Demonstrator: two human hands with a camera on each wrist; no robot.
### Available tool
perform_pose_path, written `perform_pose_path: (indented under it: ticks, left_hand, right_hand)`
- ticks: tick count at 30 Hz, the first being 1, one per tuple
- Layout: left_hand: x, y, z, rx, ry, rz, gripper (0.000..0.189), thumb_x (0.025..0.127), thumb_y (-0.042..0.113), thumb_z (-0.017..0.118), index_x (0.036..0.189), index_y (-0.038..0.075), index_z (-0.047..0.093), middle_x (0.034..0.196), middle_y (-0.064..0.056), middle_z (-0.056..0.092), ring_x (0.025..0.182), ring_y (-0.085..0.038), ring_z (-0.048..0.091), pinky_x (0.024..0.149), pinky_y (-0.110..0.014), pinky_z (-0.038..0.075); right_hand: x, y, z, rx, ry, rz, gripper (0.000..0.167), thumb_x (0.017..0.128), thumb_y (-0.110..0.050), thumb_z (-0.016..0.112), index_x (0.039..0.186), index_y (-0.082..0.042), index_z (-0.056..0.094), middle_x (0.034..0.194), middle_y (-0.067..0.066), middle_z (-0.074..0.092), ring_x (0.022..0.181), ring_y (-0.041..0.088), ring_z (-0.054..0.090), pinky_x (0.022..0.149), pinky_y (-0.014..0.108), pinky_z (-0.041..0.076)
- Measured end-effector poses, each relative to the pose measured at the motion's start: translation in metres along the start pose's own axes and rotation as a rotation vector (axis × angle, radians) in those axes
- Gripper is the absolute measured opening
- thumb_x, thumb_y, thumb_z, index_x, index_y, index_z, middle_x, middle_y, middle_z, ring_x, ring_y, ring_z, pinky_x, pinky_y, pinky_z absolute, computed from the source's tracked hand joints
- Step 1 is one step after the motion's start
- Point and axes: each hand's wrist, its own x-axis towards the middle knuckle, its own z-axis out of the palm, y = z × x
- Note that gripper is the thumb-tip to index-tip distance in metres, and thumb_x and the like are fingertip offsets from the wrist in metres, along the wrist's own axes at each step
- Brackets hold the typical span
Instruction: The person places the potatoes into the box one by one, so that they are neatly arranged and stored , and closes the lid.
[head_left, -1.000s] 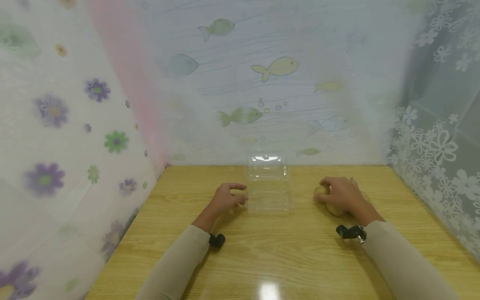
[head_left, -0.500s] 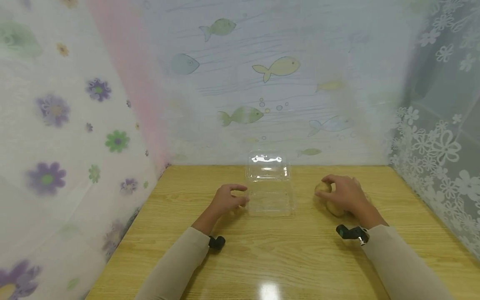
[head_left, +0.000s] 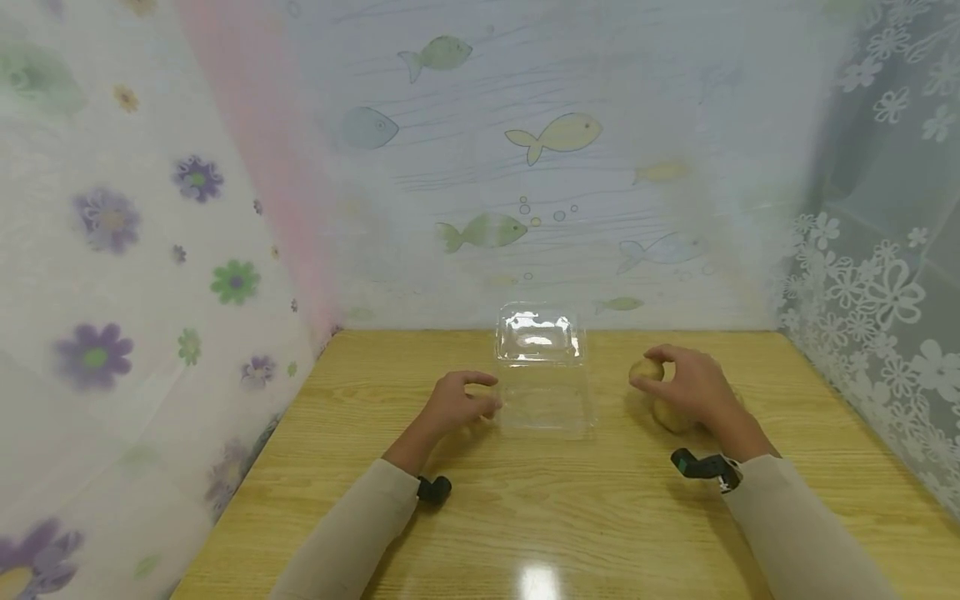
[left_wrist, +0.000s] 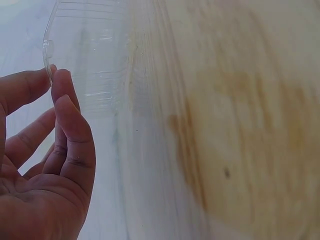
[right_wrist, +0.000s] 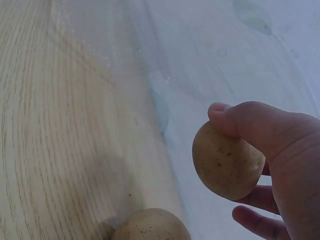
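Observation:
In the head view, an opened clear plastic clamshell box lies mid-table, its lid tilted up at the back. My left hand is at the box's left side; the left wrist view shows its fingertips pinching the rim of the clear box. On the right, my right hand holds a small brown potato between thumb and fingers. Up close in the right wrist view, this speckled potato is raised off the table. Below my right hand lies another potato, partly hidden by it.
The wood-grain table meets a hanging sheet with printed fish at the back. A flowered sheet hangs along the left, and a translucent one with white flowers along the right. Part of a further potato shows beside my right wrist.
My right hand has lifted slightly with the potato, coming away from the others. The box has shifted a little right and nearer along with my left hand, and its lid has changed tilt.

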Motion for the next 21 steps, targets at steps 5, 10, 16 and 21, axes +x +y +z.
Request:
perform_pose_path:
  ticks: [5, 10, 16, 21]
  left_hand:
    - [-0.003, 0.002, 0.002, 0.004, -0.016, -0.002, 0.051, 0.091, 0.026, 0.08, 0.137, 0.009, 0.066, 0.093, -0.009, 0.078, 0.081, -0.019, 0.078, 0.07, -0.035, 0.062]
    - [-0.007, 0.002, 0.003, 0.004, -0.027, 0.006, 0.052, 0.091, 0.025, 0.08, 0.138, 0.007, 0.065, 0.096, -0.009, 0.078, 0.08, -0.019, 0.078, 0.072, -0.036, 0.063]
    - [-0.012, 0.006, 0.004, 0.015, -0.035, -0.001, 0.053, 0.091, 0.024, 0.081, 0.139, 0.007, 0.064, 0.104, -0.011, 0.077, 0.081, -0.019, 0.078, 0.071, -0.036, 0.063]
    - [-0.016, 0.006, 0.003, 0.013, -0.045, 0.015, 0.054, 0.091, 0.023, 0.081, 0.139, 0.006, 0.063, 0.121, -0.017, 0.072, 0.082, -0.019, 0.078, 0.071, -0.036, 0.063]
  right_hand:
    - [-0.001, -0.003, -0.002, 0.009, 0.016, -0.001, 0.072, 0.092, -0.063, 0.07, 0.139, -0.009, 0.064, 0.139, 0.021, 0.064, 0.126, 0.051, 0.056, 0.102, 0.07, 0.042]
    - [-0.002, -0.006, -0.004, 0.031, 0.034, -0.003, 0.072, 0.091, -0.064, 0.07, 0.139, -0.01, 0.064, 0.14, 0.02, 0.064, 0.127, 0.049, 0.056, 0.101, 0.069, 0.043]
    - [-0.003, -0.011, -0.004, 0.052, 0.054, -0.012, 0.071, 0.091, -0.063, 0.071, 0.138, -0.01, 0.064, 0.136, 0.019, 0.066, 0.125, 0.047, 0.058, 0.099, 0.068, 0.045]
    - [-0.003, -0.014, -0.004, 0.058, 0.064, -0.019, 0.072, 0.091, -0.063, 0.072, 0.138, -0.01, 0.064, 0.133, 0.019, 0.067, 0.122, 0.045, 0.059, 0.096, 0.065, 0.048]
